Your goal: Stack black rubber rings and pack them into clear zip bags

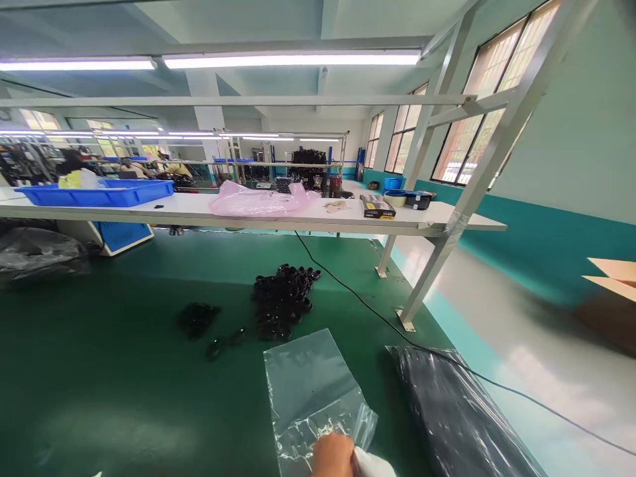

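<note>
You seem to be at the step of handling the clear bag (308, 371), which lies on the green tabletop (149, 371) with your right hand (332, 456) at its near part, grip I cannot tell, so the next move calls for gentleness.

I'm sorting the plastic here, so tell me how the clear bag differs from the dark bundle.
The clear bag is see-through, while the dark bundle hides the green tabletop beneath. A hand is at the clear bag's near end; none shows at the dark bundle. A black cable crosses the dark bundle's far end but not the clear bag. Both are shiny and lie on the tabletop.
</note>
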